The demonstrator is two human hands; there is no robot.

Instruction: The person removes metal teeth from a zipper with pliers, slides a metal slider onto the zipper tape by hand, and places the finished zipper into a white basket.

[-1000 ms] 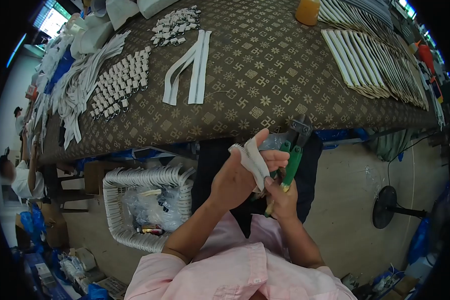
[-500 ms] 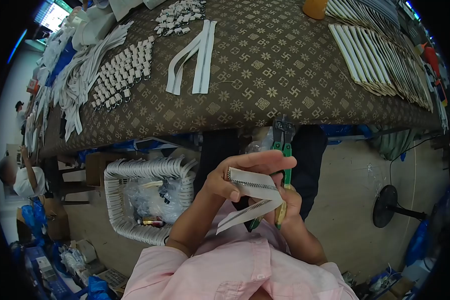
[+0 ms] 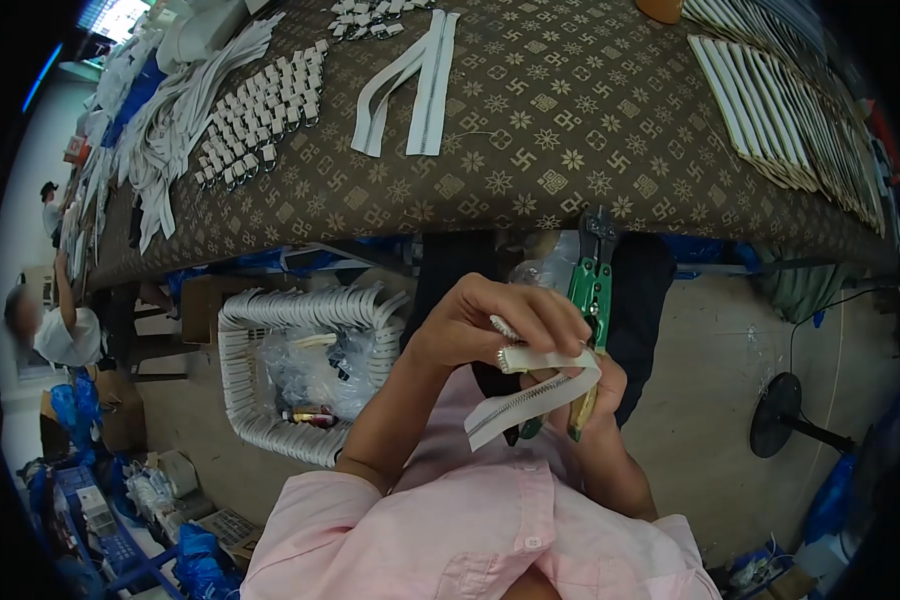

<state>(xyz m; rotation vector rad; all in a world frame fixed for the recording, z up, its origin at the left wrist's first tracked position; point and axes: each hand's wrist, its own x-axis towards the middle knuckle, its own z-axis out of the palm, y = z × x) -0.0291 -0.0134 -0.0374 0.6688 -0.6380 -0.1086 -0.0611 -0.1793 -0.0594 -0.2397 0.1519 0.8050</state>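
A white zipper strip with metal teeth (image 3: 530,403) is folded over between my hands, its loose end hanging to the lower left. My left hand (image 3: 495,318) is closed over the upper part of the strip, thumb beneath and fingers curled on top. In my right hand (image 3: 606,388) is a pair of green pliers (image 3: 591,285) with dark jaws pointing away from me and yellowish grips below. The strip's fold lies against my right fingers; whether they also pinch it is hidden.
A patterned brown tablecloth (image 3: 530,120) bears zipper strips (image 3: 430,95), rows of small zipper pulls (image 3: 270,115), a pile of white tapes (image 3: 185,120) and stacked zipper strips (image 3: 770,120). Beneath stands a white woven basket (image 3: 245,420) with plastic bags. A person (image 3: 65,330) sits far left.
My left hand has turned over, from fingers stretched out to curled down over the strip. The strip has bent further and shifted right. The view has shifted slightly, with the pliers still in my right hand.
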